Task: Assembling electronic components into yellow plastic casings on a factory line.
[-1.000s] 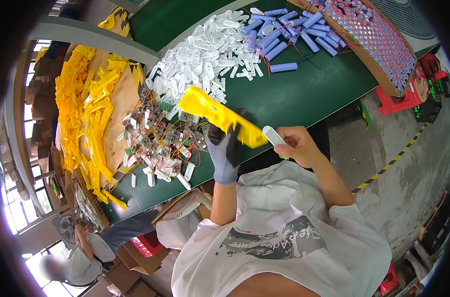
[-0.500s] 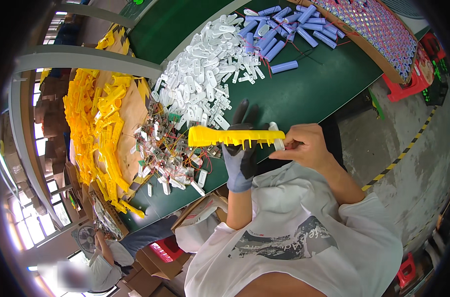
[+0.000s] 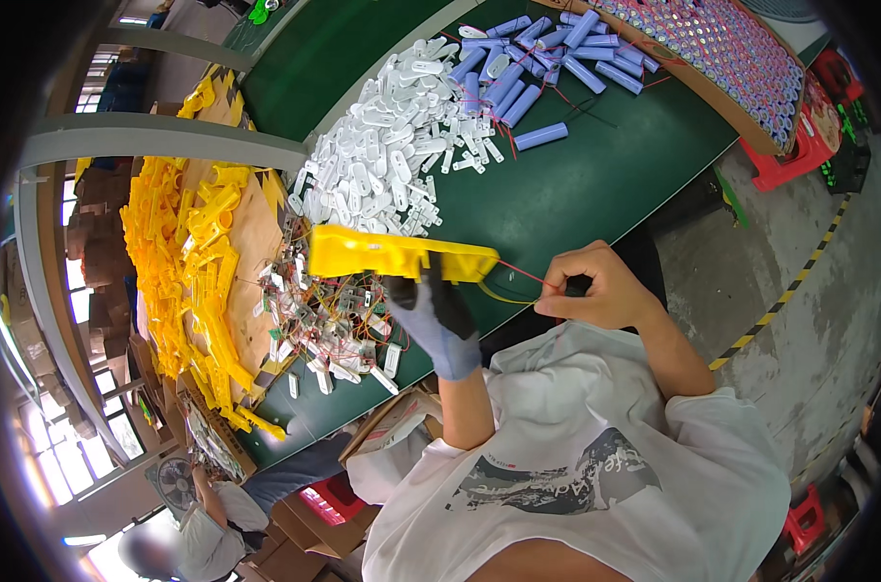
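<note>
My left hand (image 3: 438, 325), in a grey and black work glove, is closed around a long yellow plastic housing (image 3: 363, 252) held level above the table's near edge. From the housing's right end a red wire (image 3: 524, 273) and a yellow wire (image 3: 506, 299) stretch across to my bare right hand (image 3: 605, 286). Its thumb and forefinger pinch the wires' ends, a short way right of the housing. The inside of the housing is turned out of sight. Below and left of it lies a heap of small wired circuit boards (image 3: 334, 320).
White plastic covers (image 3: 363, 165) are heaped on the green table (image 3: 595, 160). Beyond them lie blue cylindrical battery cells (image 3: 540, 136), beside a carton of cells (image 3: 721, 58). Yellow housings (image 3: 183, 262) cover a wooden board at left. Another person (image 3: 208, 524) sits at lower left.
The yellow housing has moved left and turned, now showing its smooth outer side. My right hand, earlier at a white piece on its end, now pulls wires out from it.
</note>
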The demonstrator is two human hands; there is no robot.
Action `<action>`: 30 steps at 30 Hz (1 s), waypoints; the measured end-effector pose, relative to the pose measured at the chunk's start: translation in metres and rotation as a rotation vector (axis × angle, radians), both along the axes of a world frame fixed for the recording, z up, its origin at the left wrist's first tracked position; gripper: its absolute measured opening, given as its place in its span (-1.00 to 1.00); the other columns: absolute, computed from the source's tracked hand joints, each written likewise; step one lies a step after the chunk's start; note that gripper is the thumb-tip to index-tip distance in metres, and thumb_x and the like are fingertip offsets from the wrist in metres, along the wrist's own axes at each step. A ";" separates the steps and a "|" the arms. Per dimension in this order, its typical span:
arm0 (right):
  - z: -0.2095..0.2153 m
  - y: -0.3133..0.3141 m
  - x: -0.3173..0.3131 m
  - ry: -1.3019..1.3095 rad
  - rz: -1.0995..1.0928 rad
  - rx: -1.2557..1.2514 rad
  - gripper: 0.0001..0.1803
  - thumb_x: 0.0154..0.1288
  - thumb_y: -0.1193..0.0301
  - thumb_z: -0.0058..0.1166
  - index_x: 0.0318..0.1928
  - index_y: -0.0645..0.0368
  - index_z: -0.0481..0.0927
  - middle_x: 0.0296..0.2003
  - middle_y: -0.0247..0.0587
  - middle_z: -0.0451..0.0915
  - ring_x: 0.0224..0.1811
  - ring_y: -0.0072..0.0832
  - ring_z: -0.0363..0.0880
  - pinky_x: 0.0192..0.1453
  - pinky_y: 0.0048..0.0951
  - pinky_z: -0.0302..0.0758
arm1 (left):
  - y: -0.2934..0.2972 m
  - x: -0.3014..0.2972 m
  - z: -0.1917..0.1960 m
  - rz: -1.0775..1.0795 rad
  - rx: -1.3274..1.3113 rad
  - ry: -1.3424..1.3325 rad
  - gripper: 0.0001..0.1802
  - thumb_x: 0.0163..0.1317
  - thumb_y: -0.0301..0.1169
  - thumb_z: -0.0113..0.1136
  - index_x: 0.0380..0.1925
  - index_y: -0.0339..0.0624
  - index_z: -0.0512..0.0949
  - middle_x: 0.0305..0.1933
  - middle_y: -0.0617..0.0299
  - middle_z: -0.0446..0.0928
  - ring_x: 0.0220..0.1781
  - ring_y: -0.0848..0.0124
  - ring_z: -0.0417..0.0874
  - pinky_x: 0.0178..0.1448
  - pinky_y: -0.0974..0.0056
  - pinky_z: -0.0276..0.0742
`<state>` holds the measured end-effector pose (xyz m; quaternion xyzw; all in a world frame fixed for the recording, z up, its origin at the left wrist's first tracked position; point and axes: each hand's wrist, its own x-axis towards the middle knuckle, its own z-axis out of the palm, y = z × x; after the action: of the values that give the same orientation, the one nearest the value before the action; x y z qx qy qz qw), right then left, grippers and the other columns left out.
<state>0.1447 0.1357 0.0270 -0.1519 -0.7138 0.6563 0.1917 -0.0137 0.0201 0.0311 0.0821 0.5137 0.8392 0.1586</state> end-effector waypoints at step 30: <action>0.009 0.019 -0.076 0.022 -0.144 -0.209 -0.51 0.32 0.17 0.17 -0.66 0.26 0.50 -0.79 -0.36 0.42 -0.71 -0.74 0.36 -0.64 -0.60 0.21 | -0.004 0.005 -0.019 -0.661 -0.129 -0.260 -0.33 0.19 -0.63 -0.01 0.35 -0.23 0.16 0.04 0.08 0.52 0.01 0.34 0.60 0.05 0.29 0.56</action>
<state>0.0688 0.1551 0.0359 -0.2145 -0.6265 0.7134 0.2291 -0.0089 0.0161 0.0124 0.1264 0.4867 0.7119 0.4902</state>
